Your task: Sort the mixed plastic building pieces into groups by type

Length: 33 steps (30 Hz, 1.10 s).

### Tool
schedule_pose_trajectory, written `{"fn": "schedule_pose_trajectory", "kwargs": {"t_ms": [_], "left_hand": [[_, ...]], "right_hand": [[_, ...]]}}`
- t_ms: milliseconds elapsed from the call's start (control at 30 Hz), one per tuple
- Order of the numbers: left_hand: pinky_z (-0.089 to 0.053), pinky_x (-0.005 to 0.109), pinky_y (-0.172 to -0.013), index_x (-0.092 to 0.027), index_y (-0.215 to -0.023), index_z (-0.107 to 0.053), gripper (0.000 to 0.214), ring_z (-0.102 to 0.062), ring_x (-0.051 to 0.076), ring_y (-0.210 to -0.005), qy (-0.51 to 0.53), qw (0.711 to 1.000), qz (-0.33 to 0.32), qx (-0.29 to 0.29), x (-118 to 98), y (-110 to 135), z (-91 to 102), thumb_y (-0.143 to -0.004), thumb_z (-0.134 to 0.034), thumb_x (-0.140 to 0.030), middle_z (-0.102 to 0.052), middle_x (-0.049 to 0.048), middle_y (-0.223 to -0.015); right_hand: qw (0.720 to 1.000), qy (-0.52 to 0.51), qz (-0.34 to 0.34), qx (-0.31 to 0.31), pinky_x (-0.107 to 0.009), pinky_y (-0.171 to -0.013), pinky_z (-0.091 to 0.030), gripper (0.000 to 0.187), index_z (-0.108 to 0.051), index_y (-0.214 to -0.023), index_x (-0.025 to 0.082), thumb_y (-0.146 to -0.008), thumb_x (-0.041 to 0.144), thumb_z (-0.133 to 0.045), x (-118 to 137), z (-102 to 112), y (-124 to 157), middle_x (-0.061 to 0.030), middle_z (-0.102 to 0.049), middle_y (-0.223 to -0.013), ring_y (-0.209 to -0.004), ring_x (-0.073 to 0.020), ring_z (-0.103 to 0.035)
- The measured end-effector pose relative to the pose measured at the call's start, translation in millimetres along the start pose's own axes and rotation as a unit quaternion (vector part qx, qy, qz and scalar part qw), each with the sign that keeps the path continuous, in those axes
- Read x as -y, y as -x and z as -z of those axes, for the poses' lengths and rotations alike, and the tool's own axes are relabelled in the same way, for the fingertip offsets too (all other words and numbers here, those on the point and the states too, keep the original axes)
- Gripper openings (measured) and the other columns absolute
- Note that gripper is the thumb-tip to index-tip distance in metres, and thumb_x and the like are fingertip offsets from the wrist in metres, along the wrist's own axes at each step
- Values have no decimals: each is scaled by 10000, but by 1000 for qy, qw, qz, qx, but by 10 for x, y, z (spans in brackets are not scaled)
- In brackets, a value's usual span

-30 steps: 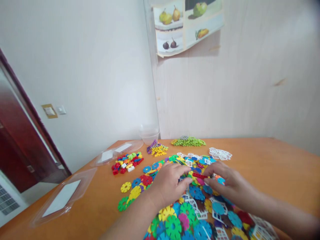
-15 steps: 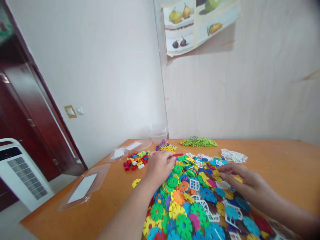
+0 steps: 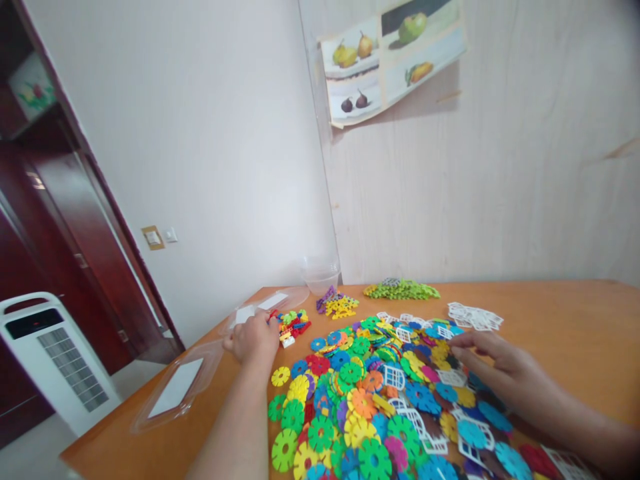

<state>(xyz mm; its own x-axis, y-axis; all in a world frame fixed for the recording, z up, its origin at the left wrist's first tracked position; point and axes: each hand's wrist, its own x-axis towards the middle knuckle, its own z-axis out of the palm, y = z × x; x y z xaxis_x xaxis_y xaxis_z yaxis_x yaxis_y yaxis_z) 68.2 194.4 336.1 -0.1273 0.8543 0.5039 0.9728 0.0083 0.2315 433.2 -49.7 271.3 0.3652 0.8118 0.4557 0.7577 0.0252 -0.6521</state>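
Note:
My left hand (image 3: pixel 254 339) is at the left edge of a small heap of building bricks (image 3: pixel 289 341), its fingers curled in. A red brick (image 3: pixel 273 315) shows at its fingertips; the fingers partly hide the grip. My right hand (image 3: pixel 493 363) hovers at the right side of a large spread of mixed pieces, fingers loosely bent and apart, with nothing visible in them. That spread holds colourful notched plastic discs (image 3: pixel 375 457) in green, yellow, blue and orange, and white lattice window-shaped pieces (image 3: pixel 394 377) among them.
Behind lie a purple-and-yellow heap (image 3: pixel 341 307), a green heap (image 3: pixel 405 290), and a pile of white lattice pieces (image 3: pixel 475 316). A clear plastic tub (image 3: pixel 320 275) stands by the wall. Clear lids with white labels (image 3: pixel 176 388) lie along the left of the wooden table (image 3: pixel 565 327).
My left hand has moved left from the disc pile to the brick heap, with a red brick at its fingertips. My right hand stays nearly in place. The view has shifted slightly.

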Motion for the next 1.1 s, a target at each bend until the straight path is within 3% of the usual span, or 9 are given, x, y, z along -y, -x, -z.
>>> {"fn": "schedule_pose_trajectory", "kwargs": {"t_ms": [300, 733, 967, 1100], "left_hand": [[-310, 548, -923, -310, -851, -740, 262, -549, 334, -1065, -19, 1000, -19, 5, -8, 6, -123, -846, -482, -354, -715, 73, -1025], [-311, 537, -908, -325, -923, -734, 256, -526, 328, -1075, 2, 1000, -30, -2, -89, 18, -93, -827, -497, -321, -703, 65, -1065], [-383, 451, -841, -285, -955, -725, 276, -551, 332, -1044, 49, 991, -123, -21, -266, 107, 25, -866, -478, -368, -716, 71, -1051], [-399, 343, -785, -268, -926, -727, 282, -607, 257, -963, 111, 972, -208, 7, -415, 193, 4, -889, -467, -369, -732, 46, -998]], "right_hand": [[1000, 0, -5, 14, -370, -842, -522, 383, -679, -1011, 256, -909, 576, -495, -121, -21, -15, -58, -710, -989, -958, -263, -654], [1000, 15, -3, -2, -351, -803, -529, 384, -698, -960, 249, -903, 569, -495, -50, 20, -24, -56, -719, -934, -911, -254, -665], [1000, 10, -4, 0, -371, -808, -532, 377, -695, -966, 242, -901, 555, -495, -19, 30, -20, -70, -720, -950, -921, -267, -655], [1000, -22, -21, 3, -358, -750, -535, 368, -689, -950, 232, -904, 540, -494, 52, 49, -27, -67, -720, -896, -854, -249, -658]]}}
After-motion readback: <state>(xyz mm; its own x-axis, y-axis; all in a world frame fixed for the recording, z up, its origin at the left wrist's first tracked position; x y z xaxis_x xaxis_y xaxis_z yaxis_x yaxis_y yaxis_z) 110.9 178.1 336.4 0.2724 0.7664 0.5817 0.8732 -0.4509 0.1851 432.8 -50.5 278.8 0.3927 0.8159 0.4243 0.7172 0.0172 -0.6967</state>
